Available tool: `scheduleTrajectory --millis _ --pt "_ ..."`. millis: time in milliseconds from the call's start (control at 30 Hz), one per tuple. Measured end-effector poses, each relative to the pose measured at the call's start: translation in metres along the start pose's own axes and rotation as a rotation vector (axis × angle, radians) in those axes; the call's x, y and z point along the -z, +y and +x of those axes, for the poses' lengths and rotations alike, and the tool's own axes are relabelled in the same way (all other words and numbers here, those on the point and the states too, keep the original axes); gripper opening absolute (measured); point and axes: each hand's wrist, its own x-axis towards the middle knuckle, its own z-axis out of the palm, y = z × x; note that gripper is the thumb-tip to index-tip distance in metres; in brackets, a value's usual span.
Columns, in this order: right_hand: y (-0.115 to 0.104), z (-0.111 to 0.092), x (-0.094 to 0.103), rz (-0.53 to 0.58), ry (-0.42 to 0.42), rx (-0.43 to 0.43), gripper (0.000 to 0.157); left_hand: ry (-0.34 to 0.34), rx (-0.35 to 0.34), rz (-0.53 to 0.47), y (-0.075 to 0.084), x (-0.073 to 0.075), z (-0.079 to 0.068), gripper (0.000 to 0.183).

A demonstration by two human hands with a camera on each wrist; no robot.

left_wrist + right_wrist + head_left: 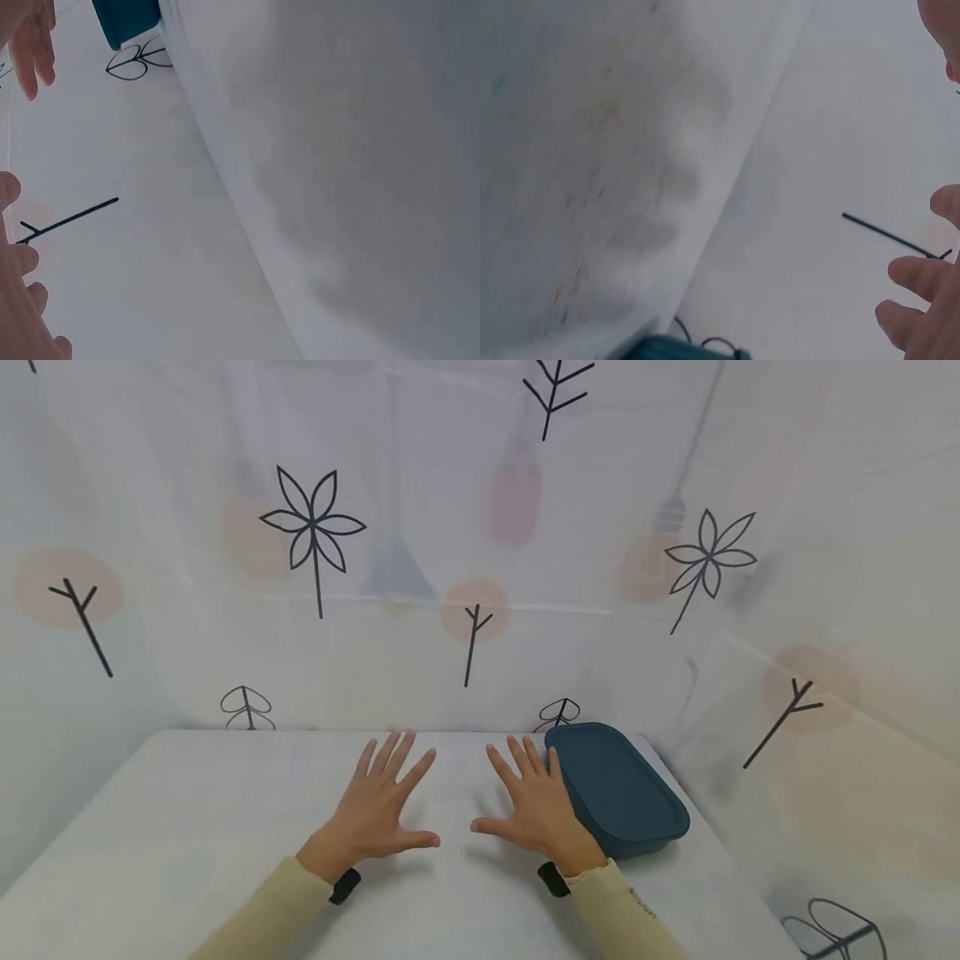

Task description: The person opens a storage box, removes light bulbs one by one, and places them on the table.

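Both hands hover over the white table with fingers spread and nothing held. My left hand (372, 810) is left of the middle, palm down, its thumb pointing toward the other hand. Opposite it, my right hand (540, 806) has its thumb stretched inward. Just beside the right hand lies a dark teal lidded box (618, 785), rectangular with rounded corners; the hand overlaps its left edge in the head view. A corner of the box (129, 21) shows at the top of the left wrist view, and part of the box (679, 348) at the bottom of the right wrist view.
The white table (187, 827) ends at a hanging cloth (420, 527) printed with line-drawn flowers and twigs, which also runs along the right side. A dark band (346, 887) sits on the left wrist and another dark band (553, 879) on the right.
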Motion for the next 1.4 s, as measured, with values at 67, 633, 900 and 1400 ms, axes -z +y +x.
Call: scheduleTrajectory --millis 67,633,900,1400 --pt "0.008 -0.005 0.002 -0.004 0.000 -0.005 0.107 -0.004 -0.007 -0.027 0.008 -0.003 0.004 0.112" --pt "0.083 -0.050 0.019 0.111 -0.009 -0.134 0.108 -0.027 -0.004 -0.220 0.075 -0.028 0.045 0.108" --pt "0.115 -0.067 0.030 0.182 0.003 -0.158 0.108 -0.069 0.042 -0.425 0.106 -0.034 0.067 0.102" --pt "0.164 -0.099 0.037 0.456 -0.105 -0.315 0.108 -0.218 0.106 -0.671 0.168 -0.047 0.094 0.103"
